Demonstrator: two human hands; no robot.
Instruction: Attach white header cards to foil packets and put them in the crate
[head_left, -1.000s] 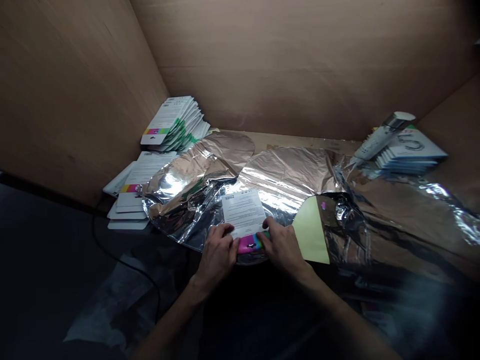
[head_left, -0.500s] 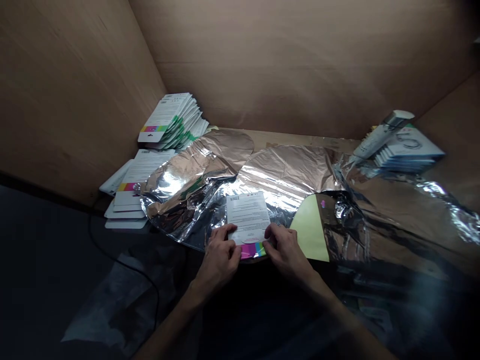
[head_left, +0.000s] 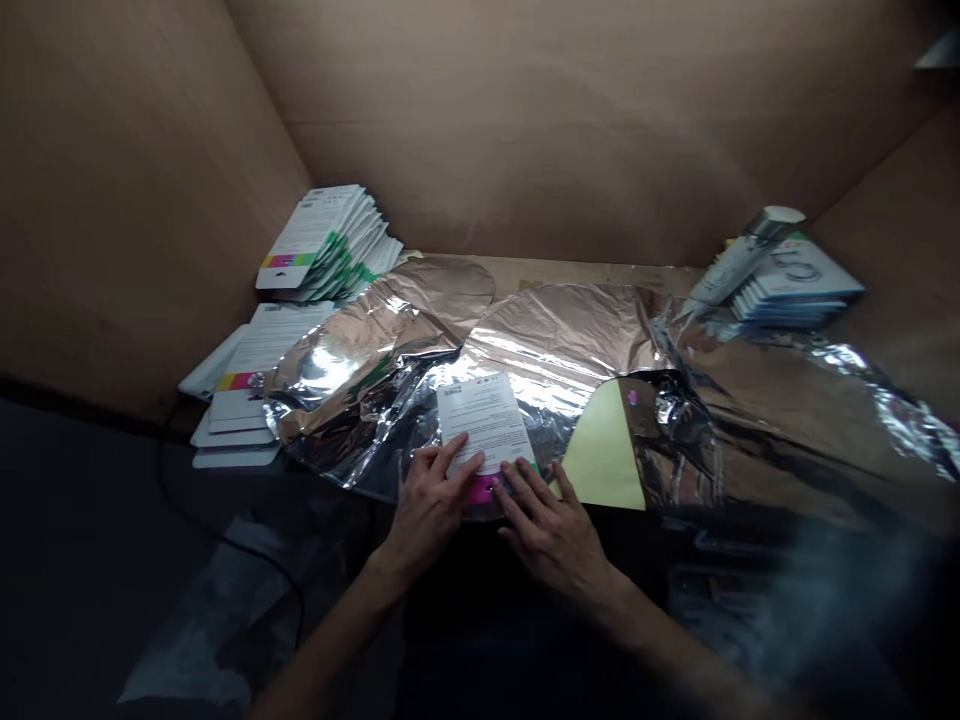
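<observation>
You had the printed card point(head_left: 476, 420) lying on the foil balloons point(head_left: 559, 335), with a tall card stack point(head_left: 326, 240) behind them on your left, a lower card stack point(head_left: 234, 405) before it, and a third card stack point(head_left: 796, 290) far right.

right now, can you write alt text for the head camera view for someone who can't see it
The left hand and right hand rest on a white printed card with a colour strip along its near edge, lying on crumpled silver foil sheets. Stacks of similar cards sit back left, blue-edged cards back right, against cardboard walls.
</observation>
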